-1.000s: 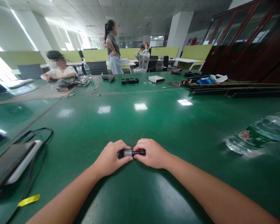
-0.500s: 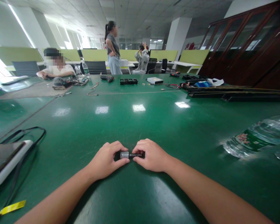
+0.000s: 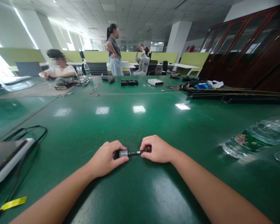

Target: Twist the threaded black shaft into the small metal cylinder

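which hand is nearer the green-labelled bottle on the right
Right. The right hand is left of the bottle, apart from it; the left hand is farther left, with the right hand between it and the bottle.

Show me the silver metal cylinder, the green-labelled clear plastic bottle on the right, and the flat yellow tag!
Silver metal cylinder (image 3: 123, 153): head view, its side.
Green-labelled clear plastic bottle (image 3: 254, 140): head view, its label.
Flat yellow tag (image 3: 14, 203): head view, its middle.

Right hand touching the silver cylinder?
Apart. The head view shows a bare stretch of dark rod spanning the gap between the silver cylinder and the right hand.
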The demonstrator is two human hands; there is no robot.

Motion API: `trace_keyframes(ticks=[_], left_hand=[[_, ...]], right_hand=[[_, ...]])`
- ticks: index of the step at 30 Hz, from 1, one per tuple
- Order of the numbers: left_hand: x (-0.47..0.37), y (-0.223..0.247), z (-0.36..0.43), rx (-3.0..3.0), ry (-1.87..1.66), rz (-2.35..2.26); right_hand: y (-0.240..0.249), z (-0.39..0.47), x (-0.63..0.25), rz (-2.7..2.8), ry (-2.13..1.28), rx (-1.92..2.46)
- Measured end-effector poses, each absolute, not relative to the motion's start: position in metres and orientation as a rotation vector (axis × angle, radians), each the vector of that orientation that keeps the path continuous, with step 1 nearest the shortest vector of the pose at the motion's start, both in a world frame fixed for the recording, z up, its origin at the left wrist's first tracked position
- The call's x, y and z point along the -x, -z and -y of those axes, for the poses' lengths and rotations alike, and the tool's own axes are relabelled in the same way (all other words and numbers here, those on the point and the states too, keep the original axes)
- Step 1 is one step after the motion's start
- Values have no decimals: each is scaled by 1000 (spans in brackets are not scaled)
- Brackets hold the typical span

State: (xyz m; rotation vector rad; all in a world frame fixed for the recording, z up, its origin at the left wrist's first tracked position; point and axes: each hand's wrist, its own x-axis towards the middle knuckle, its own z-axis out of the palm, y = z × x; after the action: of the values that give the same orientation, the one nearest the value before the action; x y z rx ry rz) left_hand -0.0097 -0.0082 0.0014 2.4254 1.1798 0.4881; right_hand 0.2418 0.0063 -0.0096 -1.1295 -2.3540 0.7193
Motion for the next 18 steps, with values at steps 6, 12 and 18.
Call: trace_keyframes(ticks=[6,12,18], left_hand=[[11,-2,7,-2419,-482,-1182],[11,0,6,-2422,-476,-1174],[11,0,7,-2406,-471,-1168]], right_hand=[[10,-11,-248,2320,-750,1120],[10,-8,-239,2325,-744,1061],[12,0,-226,2157,-915,1014]])
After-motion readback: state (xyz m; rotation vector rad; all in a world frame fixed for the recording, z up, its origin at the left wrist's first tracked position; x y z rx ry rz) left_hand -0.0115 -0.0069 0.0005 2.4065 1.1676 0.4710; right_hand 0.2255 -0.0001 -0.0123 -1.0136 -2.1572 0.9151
